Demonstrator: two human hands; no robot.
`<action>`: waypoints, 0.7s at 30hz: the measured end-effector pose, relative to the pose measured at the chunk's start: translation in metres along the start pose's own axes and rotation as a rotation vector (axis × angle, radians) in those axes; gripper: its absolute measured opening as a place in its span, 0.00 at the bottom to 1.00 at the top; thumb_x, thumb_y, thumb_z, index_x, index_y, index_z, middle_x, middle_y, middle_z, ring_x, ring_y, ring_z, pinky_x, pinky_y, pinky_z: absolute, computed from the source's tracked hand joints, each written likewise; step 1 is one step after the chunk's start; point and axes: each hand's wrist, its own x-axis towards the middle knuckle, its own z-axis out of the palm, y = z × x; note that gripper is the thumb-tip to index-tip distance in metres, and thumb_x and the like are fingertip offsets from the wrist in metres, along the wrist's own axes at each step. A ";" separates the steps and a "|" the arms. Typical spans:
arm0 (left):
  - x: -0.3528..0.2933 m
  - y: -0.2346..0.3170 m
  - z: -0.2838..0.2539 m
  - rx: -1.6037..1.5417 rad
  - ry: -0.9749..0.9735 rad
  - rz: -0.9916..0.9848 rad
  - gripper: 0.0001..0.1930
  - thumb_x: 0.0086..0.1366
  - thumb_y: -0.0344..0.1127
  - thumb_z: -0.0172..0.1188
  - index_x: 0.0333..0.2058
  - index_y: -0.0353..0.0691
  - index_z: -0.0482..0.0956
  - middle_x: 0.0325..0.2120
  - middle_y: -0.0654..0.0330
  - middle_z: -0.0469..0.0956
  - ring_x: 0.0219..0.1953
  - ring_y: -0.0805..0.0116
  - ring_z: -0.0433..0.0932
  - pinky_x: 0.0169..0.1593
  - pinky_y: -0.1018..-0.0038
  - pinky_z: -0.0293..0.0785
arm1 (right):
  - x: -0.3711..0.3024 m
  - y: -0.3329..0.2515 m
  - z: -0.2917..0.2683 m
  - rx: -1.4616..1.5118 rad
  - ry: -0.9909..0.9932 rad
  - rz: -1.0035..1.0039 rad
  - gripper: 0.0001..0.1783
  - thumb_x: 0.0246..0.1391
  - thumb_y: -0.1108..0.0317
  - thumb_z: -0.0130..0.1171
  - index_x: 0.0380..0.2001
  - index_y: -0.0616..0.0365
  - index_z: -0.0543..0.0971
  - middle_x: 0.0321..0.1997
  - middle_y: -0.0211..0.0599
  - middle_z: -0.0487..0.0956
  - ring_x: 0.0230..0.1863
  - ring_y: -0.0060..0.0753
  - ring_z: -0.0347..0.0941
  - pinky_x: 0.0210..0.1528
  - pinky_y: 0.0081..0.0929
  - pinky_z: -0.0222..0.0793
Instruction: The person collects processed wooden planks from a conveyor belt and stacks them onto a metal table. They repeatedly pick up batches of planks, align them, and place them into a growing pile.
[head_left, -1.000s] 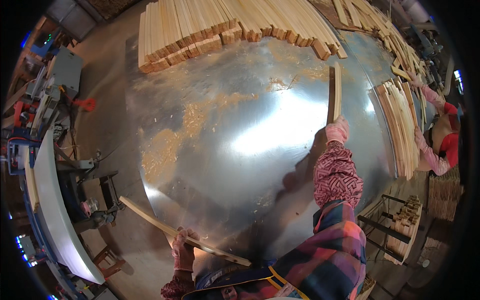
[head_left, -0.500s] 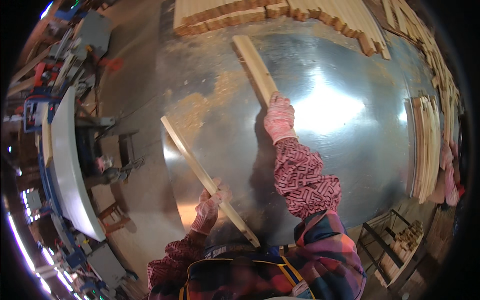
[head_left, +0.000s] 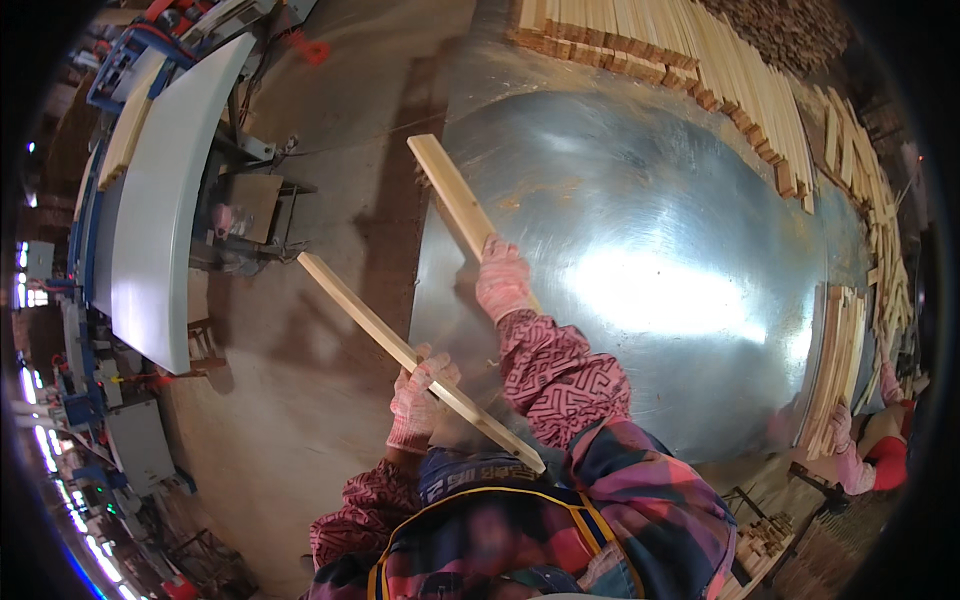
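My left hand [head_left: 425, 385], in a pale pink-stained work glove, is closed round the middle of a narrow wooden strip [head_left: 355, 308]. That strip slants in front of my body, its near end close to my apron. Farther forward, my right hand [head_left: 503, 278], gloved alike, grips a wider wooden slat [head_left: 448, 190] near its near end. The slat lies slanted over the left edge of a shiny metal-topped table [head_left: 600, 400], its far end past that edge. My right palm and part of the slat under it are hidden.
Rows of wooden strips [head_left: 660, 45] lie along the table's far side. At the right edge a co-worker's gloved hand [head_left: 842, 428] touches another bundle of strips [head_left: 835, 345]. A long pale panel [head_left: 165, 215] and machinery stand across the floor at left.
My view has turned. My right hand has drawn the slat leftward and nearer, to the table's left edge. Sawdust seen there before is gone from the top. My left hand still holds its strip.
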 end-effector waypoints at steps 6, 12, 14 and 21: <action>-0.019 0.027 -0.052 -0.155 -0.082 0.047 0.32 0.59 0.40 0.66 0.56 0.34 0.63 0.42 0.50 0.76 0.43 0.57 0.77 0.52 0.60 0.74 | -0.027 -0.050 0.034 0.366 0.037 -0.037 0.25 0.55 0.64 0.51 0.57 0.53 0.71 0.50 0.47 0.75 0.51 0.49 0.74 0.50 0.41 0.74; -0.042 0.075 -0.104 -0.231 0.073 0.049 0.27 0.56 0.35 0.69 0.51 0.39 0.66 0.37 0.55 0.74 0.37 0.63 0.75 0.45 0.65 0.74 | -0.084 -0.002 0.031 0.351 0.377 0.389 0.26 0.49 0.63 0.59 0.51 0.61 0.70 0.43 0.51 0.72 0.44 0.55 0.75 0.46 0.44 0.74; -0.045 0.089 -0.124 -0.258 0.053 0.056 0.26 0.55 0.34 0.69 0.50 0.39 0.67 0.36 0.56 0.75 0.36 0.64 0.74 0.43 0.67 0.73 | -0.107 -0.015 0.035 0.314 0.269 0.440 0.33 0.47 0.71 0.54 0.60 0.55 0.66 0.50 0.55 0.71 0.47 0.59 0.74 0.48 0.45 0.75; -0.054 0.106 -0.172 -0.167 0.163 0.067 0.27 0.60 0.39 0.64 0.54 0.39 0.65 0.37 0.56 0.74 0.37 0.63 0.73 0.46 0.66 0.72 | -0.148 -0.161 0.093 0.124 0.010 0.170 0.43 0.47 0.69 0.57 0.68 0.58 0.55 0.55 0.50 0.67 0.57 0.53 0.65 0.56 0.45 0.69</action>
